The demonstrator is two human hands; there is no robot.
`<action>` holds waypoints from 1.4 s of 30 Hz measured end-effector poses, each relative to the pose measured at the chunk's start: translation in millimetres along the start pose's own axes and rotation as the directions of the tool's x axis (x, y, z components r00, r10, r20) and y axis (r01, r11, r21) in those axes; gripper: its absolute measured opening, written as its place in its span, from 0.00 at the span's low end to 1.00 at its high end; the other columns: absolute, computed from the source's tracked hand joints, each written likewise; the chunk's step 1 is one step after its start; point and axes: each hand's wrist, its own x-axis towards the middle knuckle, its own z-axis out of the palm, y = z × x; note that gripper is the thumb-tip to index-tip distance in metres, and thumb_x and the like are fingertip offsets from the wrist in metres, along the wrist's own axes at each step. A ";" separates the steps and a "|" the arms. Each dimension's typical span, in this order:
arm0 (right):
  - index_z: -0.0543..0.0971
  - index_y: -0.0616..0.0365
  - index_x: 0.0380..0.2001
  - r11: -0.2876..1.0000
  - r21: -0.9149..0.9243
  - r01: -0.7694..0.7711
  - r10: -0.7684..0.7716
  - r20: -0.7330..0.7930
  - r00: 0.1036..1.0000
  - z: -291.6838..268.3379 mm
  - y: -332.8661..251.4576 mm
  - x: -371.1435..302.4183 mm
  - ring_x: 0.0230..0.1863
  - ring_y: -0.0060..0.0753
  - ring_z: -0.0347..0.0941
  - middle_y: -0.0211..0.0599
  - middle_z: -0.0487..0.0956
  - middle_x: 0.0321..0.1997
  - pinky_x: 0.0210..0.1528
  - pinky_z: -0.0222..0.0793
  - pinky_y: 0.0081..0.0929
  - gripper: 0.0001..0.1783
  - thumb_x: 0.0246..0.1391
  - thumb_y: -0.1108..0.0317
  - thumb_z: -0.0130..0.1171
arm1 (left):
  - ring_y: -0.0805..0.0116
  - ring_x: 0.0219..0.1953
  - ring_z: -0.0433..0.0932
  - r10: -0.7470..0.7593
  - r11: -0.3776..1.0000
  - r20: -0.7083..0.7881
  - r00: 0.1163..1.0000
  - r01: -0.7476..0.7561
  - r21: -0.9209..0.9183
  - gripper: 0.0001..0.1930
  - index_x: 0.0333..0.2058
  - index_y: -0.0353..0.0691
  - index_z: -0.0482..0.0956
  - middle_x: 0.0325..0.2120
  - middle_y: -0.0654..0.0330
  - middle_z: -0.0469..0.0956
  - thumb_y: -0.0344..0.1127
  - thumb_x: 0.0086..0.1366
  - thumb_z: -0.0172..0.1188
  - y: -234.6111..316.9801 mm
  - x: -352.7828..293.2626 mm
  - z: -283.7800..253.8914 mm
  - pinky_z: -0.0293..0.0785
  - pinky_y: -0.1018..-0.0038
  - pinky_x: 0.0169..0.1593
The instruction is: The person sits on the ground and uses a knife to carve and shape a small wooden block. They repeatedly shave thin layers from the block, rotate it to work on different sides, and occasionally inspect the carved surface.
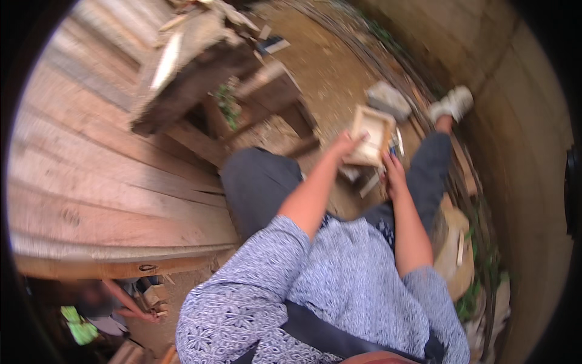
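A small, shallow wooden box [376, 130] with a raised pale rim is held out in front of me, tilted, with its inside showing. My left hand [350, 144] grips its left side, the thumb lying over the rim. At the lower right corner, my right hand [394, 171] has its fingers closed against the edge. A small blue item shows just beside those right fingertips; blur hides its kind and whether I touch it. Below the box, pale wood pieces [368, 184] are partly covered by my hands.
A large plank platform [109, 188] fills the left side. A rough timber frame [267, 100] stands ahead, left of my knees. A grey stone block [388, 101] lies beyond the box. A wall [533, 139] rises at right. Another person [103, 306] works at lower left.
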 end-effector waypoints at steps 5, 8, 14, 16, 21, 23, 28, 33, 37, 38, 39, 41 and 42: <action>0.77 0.56 0.49 0.999 -0.044 0.011 -0.007 0.082 0.997 5.1 -0.1 4.7 0.18 0.15 0.64 0.23 0.74 0.30 0.19 0.62 0.15 0.22 0.60 0.52 0.63 | 0.64 0.41 0.81 -0.005 0.998 0.096 0.995 0.011 -0.065 0.36 0.51 0.38 0.76 0.41 0.56 0.81 0.69 0.64 0.52 -19.7 17.3 -9.7 0.78 0.65 0.43; 0.79 0.55 0.49 1.000 0.020 0.019 -0.020 0.066 0.998 -2.5 5.9 12.9 0.19 0.11 0.65 0.19 0.75 0.30 0.20 0.64 0.13 0.21 0.60 0.53 0.64 | 0.57 0.59 0.74 -0.013 0.892 0.202 0.979 0.103 -0.439 0.52 0.60 0.37 0.70 0.55 0.51 0.76 0.81 0.61 0.28 -20.8 17.5 -2.7 0.68 0.59 0.62; 0.78 0.52 0.54 0.975 0.204 0.082 -0.093 0.046 0.995 -2.0 -11.5 -0.3 0.19 0.11 0.66 0.21 0.79 0.34 0.21 0.65 0.12 0.25 0.56 0.56 0.69 | 0.50 0.64 0.68 0.083 0.789 0.268 0.960 0.101 -0.606 0.64 0.65 0.27 0.61 0.61 0.43 0.69 0.87 0.54 0.18 10.1 0.1 -8.1 0.60 0.57 0.68; 0.78 0.52 0.54 0.956 0.279 0.096 -0.114 0.049 0.992 -0.6 -14.3 -6.2 0.19 0.11 0.67 0.22 0.80 0.34 0.21 0.65 0.13 0.25 0.56 0.56 0.70 | 0.50 0.64 0.67 0.112 0.783 0.300 0.947 0.102 -0.614 0.64 0.65 0.28 0.60 0.61 0.44 0.69 0.86 0.55 0.17 20.6 -6.1 -9.7 0.59 0.56 0.68; 0.77 0.52 0.55 0.911 0.373 0.177 -0.200 0.024 0.980 6.2 -51.7 -27.4 0.20 0.12 0.67 0.23 0.80 0.35 0.21 0.65 0.13 0.25 0.56 0.57 0.70 | 0.52 0.61 0.72 0.283 0.760 0.370 0.885 0.029 -0.649 0.55 0.64 0.28 0.61 0.60 0.45 0.70 0.79 0.63 0.25 68.1 -27.9 -16.5 0.66 0.58 0.64; 0.77 0.52 0.55 0.916 0.335 0.222 -0.245 0.026 0.969 10.4 -72.5 -39.8 0.20 0.13 0.67 0.24 0.80 0.37 0.21 0.65 0.14 0.25 0.56 0.56 0.69 | 0.55 0.57 0.75 0.339 0.789 0.333 0.880 -0.074 -0.610 0.47 0.61 0.29 0.64 0.56 0.47 0.73 0.72 0.68 0.35 86.8 -39.1 -19.6 0.71 0.60 0.60; 0.75 0.59 0.57 0.877 0.214 0.430 -0.462 0.126 0.878 23.2 -133.9 -84.6 0.21 0.14 0.66 0.30 0.80 0.45 0.22 0.65 0.16 0.31 0.63 0.44 0.57 | 0.64 0.49 0.80 0.470 0.765 0.234 0.851 -0.261 -0.589 0.28 0.56 0.31 0.68 0.48 0.51 0.78 0.51 0.70 0.58 131.1 -74.3 -40.6 0.81 0.66 0.47; 0.71 0.63 0.60 0.825 0.082 0.560 -0.565 0.166 0.808 23.1 -187.5 -138.3 0.22 0.13 0.64 0.40 0.78 0.57 0.26 0.63 0.13 0.35 0.66 0.42 0.50 | 0.68 0.47 0.77 0.680 0.678 0.075 0.729 -0.586 -0.444 0.29 0.55 0.29 0.70 0.46 0.54 0.78 0.52 0.70 0.57 169.1 -129.9 -88.7 0.75 0.71 0.51; 0.72 0.61 0.60 0.786 0.077 0.613 -0.617 0.040 0.786 7.5 -206.7 -184.9 0.22 0.11 0.62 0.39 0.79 0.56 0.25 0.60 0.12 0.33 0.67 0.42 0.47 | 0.75 0.39 0.75 0.809 0.543 -0.152 0.568 -0.821 -0.179 0.28 0.48 0.27 0.75 0.37 0.58 0.80 0.52 0.67 0.62 200.7 -177.2 -158.1 0.72 0.76 0.44; 0.72 0.61 0.60 0.771 0.027 0.636 -0.636 0.009 0.772 4.6 -214.1 -200.1 0.22 0.11 0.62 0.38 0.78 0.56 0.24 0.60 0.11 0.34 0.68 0.42 0.46 | 0.75 0.38 0.74 0.825 0.516 -0.214 0.523 -0.852 -0.089 0.28 0.47 0.27 0.77 0.36 0.59 0.80 0.53 0.66 0.63 208.9 -188.0 -178.9 0.72 0.76 0.43; 0.71 0.61 0.61 0.729 -0.028 0.684 -0.684 -0.018 0.729 -1.3 -220.7 -215.3 0.21 0.10 0.61 0.38 0.78 0.55 0.23 0.59 0.10 0.35 0.68 0.41 0.45 | 0.75 0.35 0.73 0.837 0.499 -0.242 0.490 -0.866 -0.027 0.30 0.45 0.27 0.77 0.34 0.59 0.79 0.55 0.65 0.63 218.7 -192.2 -203.2 0.70 0.76 0.41; 0.71 0.61 0.61 0.680 0.014 0.734 -0.733 0.049 0.678 -18.2 -239.2 -233.7 0.21 0.09 0.61 0.37 0.78 0.55 0.23 0.58 0.09 0.34 0.68 0.42 0.45 | 0.63 0.51 0.79 0.843 0.448 -0.310 0.439 -0.893 -0.045 0.34 0.59 0.27 0.67 0.49 0.49 0.79 0.55 0.69 0.56 245.8 -223.5 -248.7 0.70 0.67 0.62; 0.70 0.60 0.62 0.669 -0.070 0.740 -0.739 0.039 0.672 -19.6 -252.3 -238.8 0.21 0.08 0.60 0.37 0.77 0.56 0.23 0.57 0.09 0.33 0.69 0.44 0.45 | 0.59 0.45 0.82 0.776 0.491 -0.382 0.502 -0.861 -0.134 0.30 0.55 0.25 0.69 0.46 0.46 0.79 0.51 0.72 0.52 250.5 -219.5 -275.9 0.80 0.66 0.49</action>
